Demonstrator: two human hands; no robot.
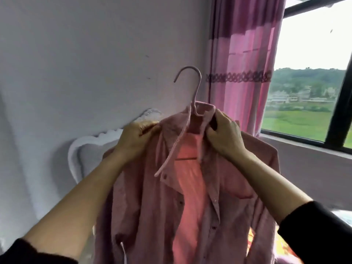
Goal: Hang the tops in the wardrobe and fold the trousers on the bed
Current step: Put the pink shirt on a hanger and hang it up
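L hand and R hand are both up in front of the person, holding a pink button-up shirt btw them. L fingers are curled tight, thumb on top, pinching the shirt's shoulder fabric just beside the collar. R fingers are curled over the collar's other side, gripping cloth; can't tell if the hanger is in that grip too.

The pale pink hanger sits inside the shirt's neck btw the two sets of fingers. Its hook sticks up above the fingertips, free, not on anything. Its lower bar shows in the open front, below and btw both hands. The shirt front is unbuttoned and hangs from the fingers down to the bottom edge of view, past both forearms. Black sleeves are pushed up the forearms.

Behind the L fingers is a white wall w/ a white scalloped headboard just below-left of the knuckles. Behind and above the R fingers is a pink curtain. Further right is a dark-framed window, green fields outside. Bright patterned bedding lies low down, under the R forearm.
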